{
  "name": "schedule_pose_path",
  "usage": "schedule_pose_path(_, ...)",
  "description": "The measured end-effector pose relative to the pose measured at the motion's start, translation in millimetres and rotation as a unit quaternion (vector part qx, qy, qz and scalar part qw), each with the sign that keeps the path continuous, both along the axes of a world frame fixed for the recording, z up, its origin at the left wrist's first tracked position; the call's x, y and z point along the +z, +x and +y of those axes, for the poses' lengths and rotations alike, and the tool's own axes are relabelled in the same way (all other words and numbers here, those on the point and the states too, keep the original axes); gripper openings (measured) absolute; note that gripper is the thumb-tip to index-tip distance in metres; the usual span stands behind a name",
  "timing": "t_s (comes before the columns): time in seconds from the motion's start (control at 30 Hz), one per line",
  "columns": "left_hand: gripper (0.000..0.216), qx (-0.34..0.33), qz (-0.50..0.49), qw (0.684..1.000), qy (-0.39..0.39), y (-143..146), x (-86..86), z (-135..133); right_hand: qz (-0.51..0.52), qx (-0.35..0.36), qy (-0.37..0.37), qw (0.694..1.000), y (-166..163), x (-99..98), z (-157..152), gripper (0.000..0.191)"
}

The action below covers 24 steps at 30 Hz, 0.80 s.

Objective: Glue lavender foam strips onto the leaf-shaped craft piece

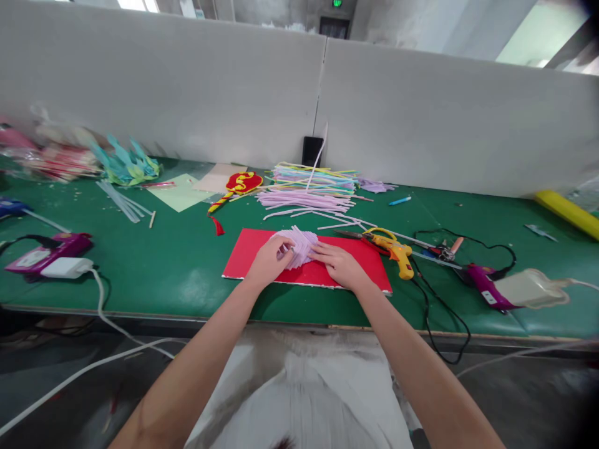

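I have both hands over the red board (238, 255) at the front edge of the green desk (178, 280). The lilac strip piece (302, 240) lies around the middle of the board's back edge. My left hand (270, 260) curls at its left side; whether it pinches, I cannot tell. My right hand (340, 263) rests outstretched fingers on its right. A yellow glue gun (400, 254) lies by the board's back right corner.

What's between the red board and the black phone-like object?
Head view: a heap of lilac and multicoloured strips lies between the red board and black phone-like object.
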<state>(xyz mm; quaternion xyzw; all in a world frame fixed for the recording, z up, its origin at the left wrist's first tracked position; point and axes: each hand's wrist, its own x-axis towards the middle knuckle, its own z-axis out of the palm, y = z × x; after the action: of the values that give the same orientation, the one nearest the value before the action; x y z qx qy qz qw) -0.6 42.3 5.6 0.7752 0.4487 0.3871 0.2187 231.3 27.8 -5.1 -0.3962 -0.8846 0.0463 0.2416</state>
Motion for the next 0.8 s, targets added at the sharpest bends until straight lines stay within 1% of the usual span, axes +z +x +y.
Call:
schedule_pose_path(0.2,0.014,0.023,0.015,1.0,0.005,-0.3,-3.4,3.0,-0.023,0.0,0.012,1.0,-0.7,-2.2,2.3,0.058)
schedule_pose_path(0.3,0.015,0.015,0.023,1.0,0.005,-0.4,-4.6,3.8,-0.022,-0.003,0.018,1.0,-0.5,-2.5,1.9,0.058)
schedule_pose_path(0.47,0.015,-0.007,0.038,0.999,-0.005,-0.5,-4.1,4.6,-0.02,-0.002,0.045,0.999,0.0,-1.6,-0.4,0.052)
schedule_pose_path(0.6,0.013,-0.012,0.047,0.999,-0.004,-0.4,-4.0,5.5,-0.026,0.003,0.042,0.999,-0.7,-2.2,-0.5,0.049)
schedule_pose_path(0.8,0.014,-0.011,0.048,0.999,-0.02,-1.6,-6.2,7.3,-0.037,0.007,0.035,0.999,-0.4,-3.2,0.9,0.052)
